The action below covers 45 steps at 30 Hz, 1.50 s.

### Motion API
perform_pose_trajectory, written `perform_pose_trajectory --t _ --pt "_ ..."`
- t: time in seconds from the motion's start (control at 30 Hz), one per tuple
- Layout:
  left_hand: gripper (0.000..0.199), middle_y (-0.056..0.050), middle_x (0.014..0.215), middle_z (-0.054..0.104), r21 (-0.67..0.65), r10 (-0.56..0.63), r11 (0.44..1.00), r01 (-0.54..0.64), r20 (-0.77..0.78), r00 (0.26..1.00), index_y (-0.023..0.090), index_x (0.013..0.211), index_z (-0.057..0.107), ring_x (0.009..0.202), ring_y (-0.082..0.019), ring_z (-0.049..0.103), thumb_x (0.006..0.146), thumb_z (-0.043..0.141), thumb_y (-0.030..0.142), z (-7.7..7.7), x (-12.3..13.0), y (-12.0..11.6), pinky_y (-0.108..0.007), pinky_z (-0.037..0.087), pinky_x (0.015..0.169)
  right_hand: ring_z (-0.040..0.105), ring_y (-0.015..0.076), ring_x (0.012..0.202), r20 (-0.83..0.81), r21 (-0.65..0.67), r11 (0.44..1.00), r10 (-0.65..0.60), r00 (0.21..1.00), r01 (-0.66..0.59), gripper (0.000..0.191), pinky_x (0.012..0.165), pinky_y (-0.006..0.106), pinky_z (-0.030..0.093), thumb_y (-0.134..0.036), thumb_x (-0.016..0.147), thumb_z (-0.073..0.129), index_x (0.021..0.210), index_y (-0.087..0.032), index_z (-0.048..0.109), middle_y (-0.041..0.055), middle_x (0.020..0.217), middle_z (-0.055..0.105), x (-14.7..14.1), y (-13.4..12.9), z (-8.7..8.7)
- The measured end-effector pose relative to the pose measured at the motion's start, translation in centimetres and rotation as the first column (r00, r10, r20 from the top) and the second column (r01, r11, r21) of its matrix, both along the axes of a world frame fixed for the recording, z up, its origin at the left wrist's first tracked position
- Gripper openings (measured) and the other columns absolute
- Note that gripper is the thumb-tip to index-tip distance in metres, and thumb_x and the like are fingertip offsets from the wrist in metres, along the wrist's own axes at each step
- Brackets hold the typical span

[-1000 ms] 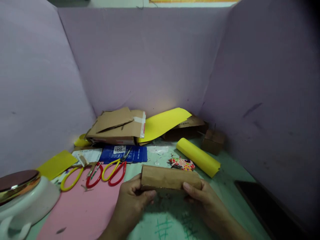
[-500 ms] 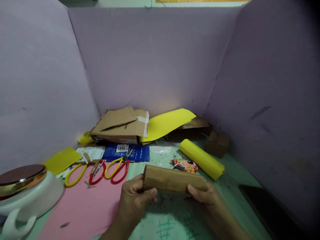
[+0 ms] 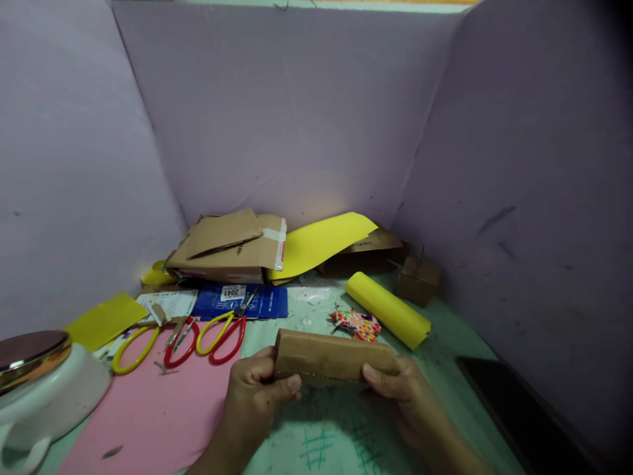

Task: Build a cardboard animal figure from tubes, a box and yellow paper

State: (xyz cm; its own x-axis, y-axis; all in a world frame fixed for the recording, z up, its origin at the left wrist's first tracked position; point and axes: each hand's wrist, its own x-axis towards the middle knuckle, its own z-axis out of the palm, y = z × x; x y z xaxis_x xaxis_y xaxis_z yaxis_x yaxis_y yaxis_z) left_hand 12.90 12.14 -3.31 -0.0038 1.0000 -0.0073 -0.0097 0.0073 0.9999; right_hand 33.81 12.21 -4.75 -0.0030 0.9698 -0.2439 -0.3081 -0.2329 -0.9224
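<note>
On the green tabletop [image 3: 274, 452], beside the pink sheet [image 3: 163, 409], we hold a curved brown card piece [image 3: 326, 356] level in front of us, above the table. Our left hand [image 3: 252, 389] is closed around its left end, thumb along the lower edge; our right hand [image 3: 403, 389] pinches the right end, thumb on the front face. We judge the step as steadying and shaping the card — any next move calls for even, light pressure. Against half a second ago, the grip matches — only our view has swung, sliding everything leftward.
</note>
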Motion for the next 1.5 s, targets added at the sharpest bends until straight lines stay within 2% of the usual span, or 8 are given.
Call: perform_pose_trajectory --t 0.17,0.7,0.8,0.93,1.07,1.17,1.3,1.5 --pt "0.015 -0.002 0.057 0.057 0.028 -0.06 0.998 0.059 0.029 0.998 0.014 0.048 0.068 0.054 -0.013 0.051 0.056 0.073 0.026 -0.8 -0.4 0.6 -0.022 0.038 0.047 0.055 0.0166 0.058 0.075 0.024 0.998 0.056 0.996 -0.058 0.036 0.05 0.024 0.044 -0.043 0.05 0.079 0.068 -0.012 0.073 0.0068 0.067 0.067 0.5 0.2 -0.2" --pt "0.023 -0.005 0.063 0.06 0.021 -0.041 0.999 0.042 -0.077 0.996 0.013 0.047 0.066 0.057 -0.015 0.054 0.061 0.069 0.031 -0.8 -0.7 1.1 -0.024 0.043 0.05 0.062 0.0186 0.063 -0.037 0.027 0.998 0.055 0.998 -0.054 0.039 0.052 0.024 0.048 -0.036 0.052 0.081 0.084 -0.013 0.075 0.0058 0.07 0.071 -0.2 0.3 0.7" --pt "0.018 -0.005 0.068 0.064 -0.012 -0.085 0.996 0.084 -0.091 0.992 0.013 0.067 0.071 0.06 -0.017 0.056 0.062 0.069 0.03 -0.3 -0.7 1.4 -0.025 0.045 0.051 0.062 0.0194 0.065 -0.06 -0.021 1.0 0.008 0.998 -0.009 0.039 0.053 0.025 0.049 -0.034 0.05 0.082 0.082 -0.013 0.073 0.0059 0.071 0.07 -0.5 0.6 0.4" --pt "0.04 -0.006 0.081 0.069 -0.04 -0.165 0.986 0.164 -0.017 0.986 0.014 0.093 0.069 0.073 -0.022 0.061 0.056 0.075 0.03 0.1 -0.3 1.2 -0.029 0.049 0.059 0.059 0.0169 0.061 -0.012 -0.035 0.999 -0.014 1.0 0.014 0.04 0.051 0.024 0.047 -0.033 0.05 0.082 0.081 -0.01 0.071 0.0051 0.067 0.068 -0.3 0.7 -0.4" --pt "0.031 -0.005 0.069 0.071 -0.141 -0.016 0.99 0.02 0.03 0.999 0.013 0.077 0.071 0.066 -0.022 0.062 0.054 0.077 0.033 0.1 0.0 0.8 -0.03 0.048 0.06 0.058 0.0168 0.067 0.005 0.067 0.993 0.099 0.995 -0.099 0.043 0.055 0.024 0.048 -0.033 0.053 0.081 0.09 -0.012 0.071 0.0047 0.075 0.067 0.1 0.6 -0.1" --pt "0.032 -0.002 0.062 0.068 -0.116 0.067 0.992 -0.058 0.081 0.994 0.014 0.077 0.072 0.062 -0.019 0.061 0.051 0.079 0.032 -0.1 -0.5 1.0 -0.027 0.047 0.058 0.059 0.0191 0.077 -0.002 0.185 0.974 0.135 0.991 -0.132 0.047 0.059 0.025 0.048 -0.026 0.051 0.08 0.096 -0.017 0.07 0.0036 0.084 0.068 0.2 0.6 0.7" --pt "0.024 0.0 0.053 0.062 -0.039 0.106 0.994 -0.107 -0.029 0.994 0.015 0.062 0.07 0.054 -0.015 0.054 0.052 0.08 0.034 -0.2 -1.2 1.3 -0.023 0.042 0.05 0.054 0.0171 0.069 0.221 0.266 0.962 -0.005 0.975 -0.055 0.013 0.056 0.023 0.042 -0.026 0.057 0.075 0.067 -0.017 0.073 0.0028 0.071 0.064 0.4 0.9 1.2" --pt "0.023 0.0 0.051 0.062 -0.023 0.095 0.995 -0.099 -0.122 0.988 0.014 0.058 0.07 0.05 -0.016 0.053 0.047 0.078 0.033 0.6 -0.3 0.5 -0.024 0.04 0.046 0.045 0.0135 0.055 0.288 0.373 0.926 -0.052 0.956 -0.062 0.013 0.052 0.024 0.035 -0.028 0.061 0.07 0.055 -0.017 0.069 -0.0015 0.054 0.055 0.7 0.6 1.0"
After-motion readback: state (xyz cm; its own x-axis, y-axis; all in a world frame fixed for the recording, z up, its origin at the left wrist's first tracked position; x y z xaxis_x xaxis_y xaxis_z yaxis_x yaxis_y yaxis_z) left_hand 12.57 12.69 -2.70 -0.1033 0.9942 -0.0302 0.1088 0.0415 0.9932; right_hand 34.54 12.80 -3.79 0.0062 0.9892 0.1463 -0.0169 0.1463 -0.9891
